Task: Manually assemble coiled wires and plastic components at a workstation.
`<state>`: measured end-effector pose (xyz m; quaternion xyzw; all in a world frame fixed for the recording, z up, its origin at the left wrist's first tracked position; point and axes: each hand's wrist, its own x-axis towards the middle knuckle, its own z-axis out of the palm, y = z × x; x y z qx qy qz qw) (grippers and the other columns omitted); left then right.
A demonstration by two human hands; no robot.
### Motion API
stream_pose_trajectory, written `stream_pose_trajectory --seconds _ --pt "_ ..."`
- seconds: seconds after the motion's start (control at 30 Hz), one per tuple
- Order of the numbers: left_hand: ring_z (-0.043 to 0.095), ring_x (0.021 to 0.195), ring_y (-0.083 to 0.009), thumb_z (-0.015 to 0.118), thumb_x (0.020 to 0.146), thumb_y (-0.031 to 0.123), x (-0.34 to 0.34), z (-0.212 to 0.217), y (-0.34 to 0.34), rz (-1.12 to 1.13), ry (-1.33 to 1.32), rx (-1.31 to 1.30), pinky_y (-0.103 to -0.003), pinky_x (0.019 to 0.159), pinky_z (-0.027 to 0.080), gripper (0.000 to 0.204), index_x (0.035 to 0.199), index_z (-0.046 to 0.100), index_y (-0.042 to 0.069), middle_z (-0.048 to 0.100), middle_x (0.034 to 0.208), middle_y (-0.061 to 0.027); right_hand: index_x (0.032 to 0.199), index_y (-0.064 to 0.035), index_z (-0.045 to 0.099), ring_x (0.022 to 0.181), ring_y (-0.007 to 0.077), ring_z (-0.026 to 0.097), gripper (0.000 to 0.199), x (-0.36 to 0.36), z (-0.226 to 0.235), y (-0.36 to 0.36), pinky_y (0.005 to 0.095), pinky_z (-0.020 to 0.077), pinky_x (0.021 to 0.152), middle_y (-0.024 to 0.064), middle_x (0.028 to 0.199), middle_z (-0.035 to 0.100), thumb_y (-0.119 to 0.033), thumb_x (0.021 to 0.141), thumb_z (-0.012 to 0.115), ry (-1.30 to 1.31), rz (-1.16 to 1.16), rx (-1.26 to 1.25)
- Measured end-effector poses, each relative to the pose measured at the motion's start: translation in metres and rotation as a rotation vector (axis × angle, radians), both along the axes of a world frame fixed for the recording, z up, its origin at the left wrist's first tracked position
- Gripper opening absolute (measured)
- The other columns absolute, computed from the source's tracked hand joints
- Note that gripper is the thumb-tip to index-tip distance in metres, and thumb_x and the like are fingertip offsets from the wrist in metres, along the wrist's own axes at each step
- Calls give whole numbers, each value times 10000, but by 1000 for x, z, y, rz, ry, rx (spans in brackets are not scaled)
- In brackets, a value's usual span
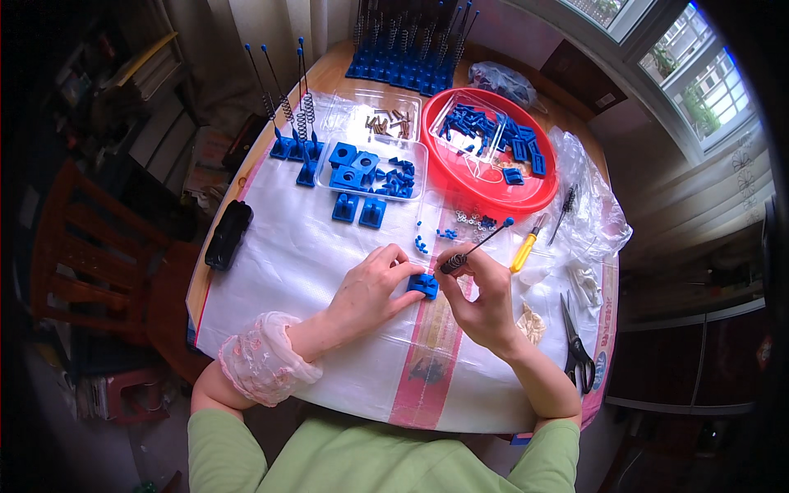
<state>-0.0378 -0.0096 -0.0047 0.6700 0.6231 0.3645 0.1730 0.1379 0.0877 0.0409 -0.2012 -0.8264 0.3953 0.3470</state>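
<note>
My left hand point(371, 286) pinches a small blue plastic base point(422, 286) at the middle of the table, thumb along its near side. Between the thumb and fingers of my right hand point(479, 297) is a black coil spring on a thin rod point(454, 262). The rod slants up to the right and ends in a blue knob point(509, 222). The spring's lower end is close to the blue base; my fingertips hide whether they touch. Just beyond my hands lie small blue pieces point(422, 244) and little white rings point(474, 220).
Clear boxes hold blue parts point(355, 177) and brown pins point(386, 123). A red basin point(526, 197) carries more blue parts. Finished-looking spring stands point(403, 70) crowd the far edge. Right lie a yellow-handled tool point(523, 251), black scissors point(579, 353) and plastic bags point(593, 205). A black case point(228, 236) lies left.
</note>
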Motion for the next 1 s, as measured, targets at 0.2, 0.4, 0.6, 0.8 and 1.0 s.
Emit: stream_pose_trajectory --seconds 0.2,0.4,0.6,0.8,1.0 --pt "628 981 -268 834 806 172 0 -1 0 3 8 1 -385 855 540 356 1118 710 55 609 1036 -96 993 45 624 760 226 699 178 -1 -1 -1 324 550 677 133 846 644 112 837 676 7 9 18" --pt "628 989 -268 835 805 174 0 -1 0 1 4 -10 -388 859 540 346 1103 707 54 610 1041 -92 995 40 623 754 234 695 183 -1 -2 -2 329 548 672 137 859 645 109 833 675 3 6 30" --pt "629 988 -271 836 798 169 1 1 0 7 6 -7 -390 859 539 338 1083 701 49 613 1039 -94 1013 22 621 713 249 665 214 -2 -6 -3 339 532 647 132 847 635 106 823 672 -3 9 54" --pt "635 967 -270 834 796 159 1 -1 0 3 7 6 -392 843 540 342 1089 699 45 611 1035 -96 991 23 609 701 248 651 198 -2 -7 -2 344 519 633 127 834 624 97 820 678 -3 18 74" --pt "636 951 -276 832 795 151 0 0 1 -16 22 20 -394 831 539 351 1098 695 38 605 1028 -103 961 19 595 681 251 639 178 -2 -5 0 353 499 611 123 808 606 90 820 678 8 29 64"
